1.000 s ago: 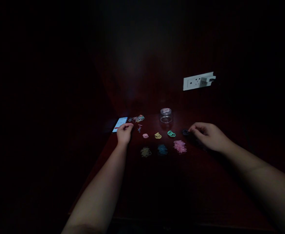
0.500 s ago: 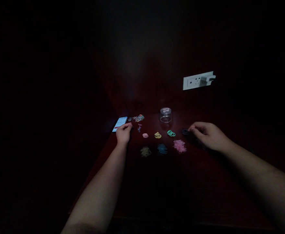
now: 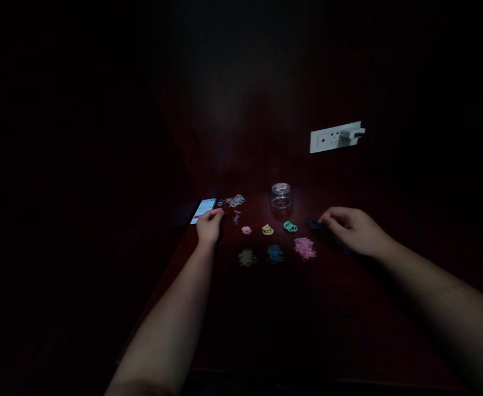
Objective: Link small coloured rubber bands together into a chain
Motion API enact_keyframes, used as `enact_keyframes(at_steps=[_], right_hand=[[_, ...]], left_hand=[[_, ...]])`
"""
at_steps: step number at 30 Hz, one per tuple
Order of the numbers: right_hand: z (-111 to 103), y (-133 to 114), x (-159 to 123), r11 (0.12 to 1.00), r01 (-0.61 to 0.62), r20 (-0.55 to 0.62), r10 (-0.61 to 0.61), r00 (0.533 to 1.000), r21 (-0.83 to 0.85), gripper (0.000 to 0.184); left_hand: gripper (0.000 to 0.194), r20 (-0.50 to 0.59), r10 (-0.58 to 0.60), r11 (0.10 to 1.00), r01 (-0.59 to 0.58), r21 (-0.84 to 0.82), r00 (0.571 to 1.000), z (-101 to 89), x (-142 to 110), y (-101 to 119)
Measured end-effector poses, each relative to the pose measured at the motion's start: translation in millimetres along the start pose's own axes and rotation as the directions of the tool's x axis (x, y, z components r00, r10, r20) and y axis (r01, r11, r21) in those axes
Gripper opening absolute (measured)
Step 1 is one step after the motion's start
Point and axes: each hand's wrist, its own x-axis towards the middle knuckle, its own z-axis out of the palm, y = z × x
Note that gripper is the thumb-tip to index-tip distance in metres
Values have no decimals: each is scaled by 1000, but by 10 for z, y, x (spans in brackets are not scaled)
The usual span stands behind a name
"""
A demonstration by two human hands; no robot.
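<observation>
My right hand is closed in a pinch, its fingertips at the edge of a small pile of dark hair ties. My left hand is also closed, thumb against fingers, by the lower right corner of a lit phone; whatever its fingertips hold is too small to tell. Just beyond it lies a mixed pile of coloured hair ties. Between the hands sit pink hair ties, yellow hair ties and green hair ties.
Closer to me are heaps of small olive rubber bands, blue rubber bands and pink rubber bands. A lidded clear jar stands at the back. A small pinkish clip-like item lies near my left hand. The wall carries a socket panel.
Both hands stay almost where they were. The dark hair ties at my right fingertips have shifted very slightly.
</observation>
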Motion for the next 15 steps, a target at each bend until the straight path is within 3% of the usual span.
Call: enact_keyframes(at_steps=[15], right_hand=[[4, -26, 1, 1000, 22, -7, -23, 1000, -11, 26]], left_hand=[[31, 32, -31, 997, 29, 76, 999, -15, -85, 130]])
